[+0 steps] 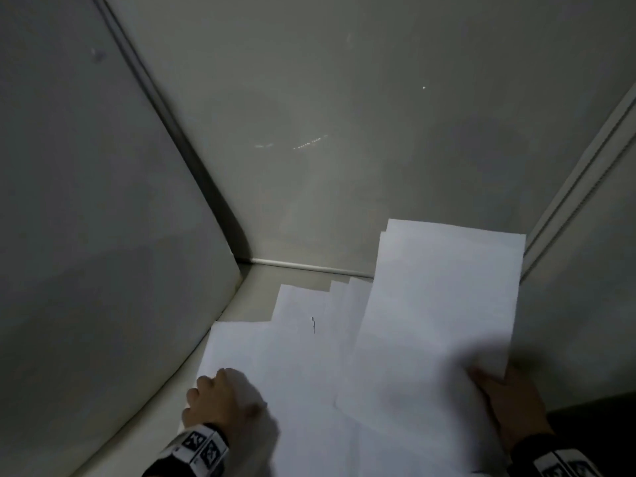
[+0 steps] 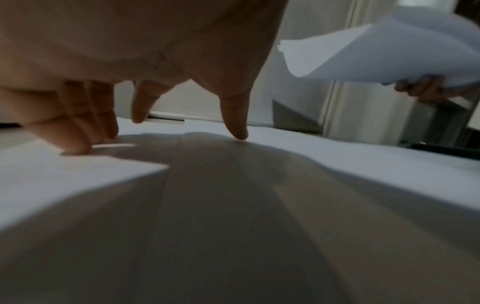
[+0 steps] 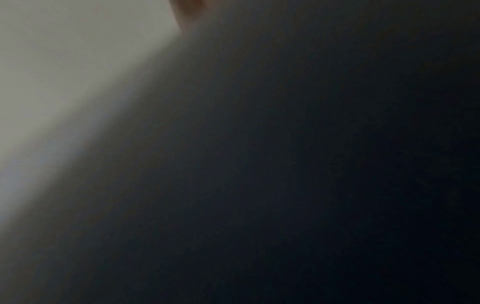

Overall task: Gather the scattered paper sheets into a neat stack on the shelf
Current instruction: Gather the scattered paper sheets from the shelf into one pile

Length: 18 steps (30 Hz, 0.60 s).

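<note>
Sheets (image 1: 303,373) lie fanned across the shelf (image 1: 254,297), edges stepped. Nearest, the left hand (image 1: 220,397) presses spread fingertips (image 2: 240,134) on them. The right hand (image 1: 512,404) grips a lifted bundle (image 1: 444,304) over the shelf's right edge. Roughly halfway, I'd say: loose sheets still need gathering and squaring.

Overlapping paper sheets (image 1: 303,356) on shelf (image 1: 254,287), held sheets (image 1: 444,304) rightward
</note>
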{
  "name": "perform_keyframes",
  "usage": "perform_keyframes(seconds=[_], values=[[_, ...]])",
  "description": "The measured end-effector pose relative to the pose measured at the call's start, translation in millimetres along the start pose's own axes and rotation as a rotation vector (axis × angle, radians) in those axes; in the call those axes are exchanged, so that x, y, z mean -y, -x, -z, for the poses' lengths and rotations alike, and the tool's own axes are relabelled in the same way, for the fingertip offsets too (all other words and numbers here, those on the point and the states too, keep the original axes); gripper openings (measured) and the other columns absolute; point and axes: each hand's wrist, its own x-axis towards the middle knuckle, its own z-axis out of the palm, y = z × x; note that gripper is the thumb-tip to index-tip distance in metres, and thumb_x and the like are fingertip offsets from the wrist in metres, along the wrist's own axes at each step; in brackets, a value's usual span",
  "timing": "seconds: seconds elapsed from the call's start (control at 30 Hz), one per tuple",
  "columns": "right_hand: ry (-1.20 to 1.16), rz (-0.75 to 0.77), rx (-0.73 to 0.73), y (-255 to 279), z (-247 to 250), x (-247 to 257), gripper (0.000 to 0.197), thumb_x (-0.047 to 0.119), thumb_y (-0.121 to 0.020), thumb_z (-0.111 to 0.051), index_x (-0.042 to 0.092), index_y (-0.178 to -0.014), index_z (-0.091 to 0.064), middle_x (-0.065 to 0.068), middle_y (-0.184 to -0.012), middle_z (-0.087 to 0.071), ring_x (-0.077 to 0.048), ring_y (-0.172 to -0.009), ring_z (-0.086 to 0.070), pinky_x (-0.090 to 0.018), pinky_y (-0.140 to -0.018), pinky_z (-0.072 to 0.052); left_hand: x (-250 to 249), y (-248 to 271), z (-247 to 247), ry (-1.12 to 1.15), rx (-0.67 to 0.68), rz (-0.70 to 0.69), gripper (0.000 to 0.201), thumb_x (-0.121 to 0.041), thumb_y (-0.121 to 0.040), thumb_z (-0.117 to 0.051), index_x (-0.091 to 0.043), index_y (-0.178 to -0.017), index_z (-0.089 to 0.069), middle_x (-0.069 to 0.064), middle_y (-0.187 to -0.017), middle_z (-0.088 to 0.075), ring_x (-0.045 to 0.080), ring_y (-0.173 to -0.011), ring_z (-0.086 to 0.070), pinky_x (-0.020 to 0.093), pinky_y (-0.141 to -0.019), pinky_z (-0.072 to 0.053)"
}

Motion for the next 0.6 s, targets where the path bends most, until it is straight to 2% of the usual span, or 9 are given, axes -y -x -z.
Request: perform_keyframes(seconds=[0.1,0.17,0.23,0.3,0.33,0.4,0.47,0.5,0.6], values=[[-0.017,-0.023,-0.036,-0.6,3.6,-8.5,0.031,-0.004,-0.079,-0.062,-0.008,-0.11,-0.06,-0.018,-0.104,-0.062,-0.028,-0.091,-0.056,-0.019,-0.069,-0.051,-7.2,7.8,-14.2,0.005,0.006,-0.031,0.069,-0.049,-0.058,-0.062,-0.021,-0.116,-0.038,0.005,-0.123,-0.041,0.027,-0.116,-0.041,0.041,-0.097,-0.041],[0.004,-0.052,-0.046,0.1,4.8,-11.9,0.026,-0.002,-0.079,-0.063,-0.005,-0.104,-0.063,-0.021,-0.104,-0.065,-0.032,-0.094,-0.06,-0.021,-0.069,-0.052,-9.1,2.4,-18.7,0.037,0.079,-0.088,0.069,-0.044,-0.062,-0.063,-0.017,-0.118,-0.035,0.006,-0.122,-0.042,0.028,-0.113,-0.045,0.04,-0.097,-0.045],[-0.018,-0.079,-0.054,1.1,8.1,-12.0,0.019,-0.002,-0.079,-0.063,-0.001,-0.097,-0.066,-0.02,-0.101,-0.064,-0.031,-0.091,-0.06,-0.015,-0.062,-0.052,-7.8,-5.9,-20.4,0.126,0.143,-0.109,0.07,-0.034,-0.07,-0.067,-0.014,-0.128,-0.032,0.01,-0.126,-0.045,0.029,-0.117,-0.05,0.037,-0.099,-0.045],[-0.03,-0.084,-0.061,3.3,10.9,-7.5,0.024,-0.003,-0.08,-0.062,-0.007,-0.104,-0.063,-0.02,-0.098,-0.062,-0.029,-0.084,-0.056,-0.015,-0.06,-0.052,-7.1,-11.0,-18.8,0.149,0.213,-0.131,0.068,-0.021,-0.075,-0.07,-0.01,-0.13,-0.033,0.012,-0.128,-0.051,0.027,-0.119,-0.053,0.029,-0.097,-0.044],[-0.035,-0.083,-0.067,4.4,12.2,-5.7,0.026,-0.004,-0.08,-0.061,-0.007,-0.106,-0.061,-0.02,-0.098,-0.062,-0.028,-0.081,-0.055,-0.021,-0.066,-0.051,-6.1,-11.8,-16.7,0.132,0.231,-0.153,0.058,-0.02,-0.075,-0.07,-0.011,-0.124,-0.038,0.01,-0.122,-0.056,0.025,-0.115,-0.056,0.028,-0.094,-0.045],[-0.077,-0.104,-0.063,6.6,13.4,-2.7,0.026,-0.004,-0.081,-0.06,-0.003,-0.106,-0.061,-0.022,-0.099,-0.062,-0.024,-0.071,-0.055,-0.027,-0.069,-0.05,-3.1,-12.8,-12.5,0.057,0.232,-0.165,0.024,-0.021,-0.077,-0.066,-0.019,-0.094,-0.049,0.005,-0.102,-0.06,0.023,-0.101,-0.06,0.028,-0.083,-0.048],[-0.112,-0.122,-0.067,8.3,13.6,-1.2,0.027,-0.006,-0.081,-0.059,-0.003,-0.108,-0.059,-0.017,-0.09,-0.063,-0.019,-0.066,-0.052,-0.027,-0.069,-0.05,-0.1,-13.5,-9.7,0.034,0.199,-0.152,0.011,-0.024,-0.08,-0.058,-0.022,-0.073,-0.05,0.003,-0.095,-0.059,0.024,-0.101,-0.062,0.027,-0.076,-0.045],[-0.122,-0.131,-0.069,7.3,14.3,-3.0,0.028,-0.006,-0.081,-0.058,-0.004,-0.108,-0.059,-0.011,-0.083,-0.062,-0.017,-0.065,-0.052,-0.026,-0.069,-0.05,1.4,-12.9,-8.4,0.03,0.178,-0.134,0.007,-0.026,-0.083,-0.054,-0.021,-0.079,-0.055,0.004,-0.102,-0.06,0.025,-0.106,-0.06,0.028,-0.079,-0.045],[-0.116,-0.144,-0.078,5.9,15.1,-7.6,0.031,-0.004,-0.08,-0.06,-0.01,-0.111,-0.058,-0.009,-0.081,-0.063,-0.017,-0.066,-0.053,-0.021,-0.06,-0.054,13.4,-13.7,0.1,-0.067,0.049,0.036,0.033,-0.033,-0.085,-0.049,-0.025,-0.116,-0.057,0.008,-0.129,-0.044,0.028,-0.122,-0.041,0.039,-0.099,-0.038]])
